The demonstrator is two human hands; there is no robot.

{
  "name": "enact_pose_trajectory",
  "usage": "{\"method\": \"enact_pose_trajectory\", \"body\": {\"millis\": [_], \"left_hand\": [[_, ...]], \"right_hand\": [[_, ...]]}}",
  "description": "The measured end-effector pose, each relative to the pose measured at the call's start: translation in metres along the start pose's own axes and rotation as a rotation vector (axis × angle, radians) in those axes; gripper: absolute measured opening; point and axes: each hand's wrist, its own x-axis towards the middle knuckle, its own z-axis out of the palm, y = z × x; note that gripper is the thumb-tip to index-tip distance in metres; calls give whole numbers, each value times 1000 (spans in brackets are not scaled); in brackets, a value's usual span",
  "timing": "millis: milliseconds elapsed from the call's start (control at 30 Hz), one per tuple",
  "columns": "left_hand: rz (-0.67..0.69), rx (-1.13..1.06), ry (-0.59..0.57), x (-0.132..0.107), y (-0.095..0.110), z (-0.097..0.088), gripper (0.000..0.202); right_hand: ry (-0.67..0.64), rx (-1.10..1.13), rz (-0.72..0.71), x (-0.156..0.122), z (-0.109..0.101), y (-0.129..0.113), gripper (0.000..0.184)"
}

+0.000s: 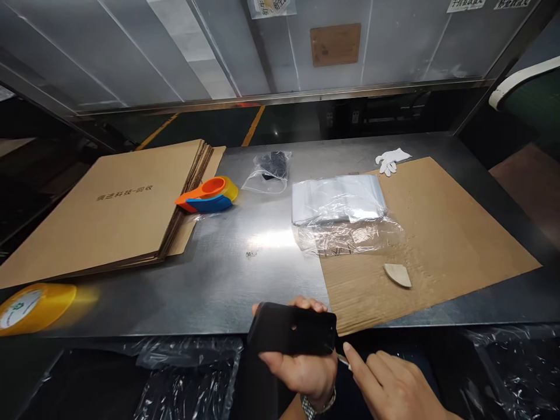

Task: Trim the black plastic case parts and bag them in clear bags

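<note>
A smooth black rectangular piece (292, 329) with a small hole near its middle lies across my left hand (306, 373). The thumb is along its lower edge and the fingertips curl over the far edge. My right hand (389, 379) is closed beside the piece's right end, index finger stretched along a thin, pale tool (344, 361). Only a short bit of that tool shows, close to the piece's lower right corner, so I cannot tell its exact kind or whether it touches. Both hands are at the front edge of the metal table (210, 291).
Stacked flat cardboard (131, 204) with an orange and blue tape dispenser (207, 195) stands left; a yellow tape roll (37, 309) is nearer. Clear plastic bags (339, 198), a white glove (392, 160) and a wedge-shaped block (398, 275) lie right, around a cardboard sheet (464, 233).
</note>
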Motion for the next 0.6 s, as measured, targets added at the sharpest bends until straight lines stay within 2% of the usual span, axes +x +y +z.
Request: {"method": "enact_pose_trajectory", "body": {"millis": [267, 400, 500, 600], "left_hand": [[-82, 56, 77, 0, -2, -3, 52], [-177, 33, 132, 2, 1, -5, 58], [-266, 1, 168, 6, 3, -6, 55], [-399, -4, 142, 11, 5, -8, 46]], "right_hand": [[52, -171, 6, 5, -8, 3, 41], [53, -221, 106, 5, -9, 12, 44], [54, -133, 193, 1, -7, 19, 39], [29, 18, 239, -3, -8, 26, 37]]}}
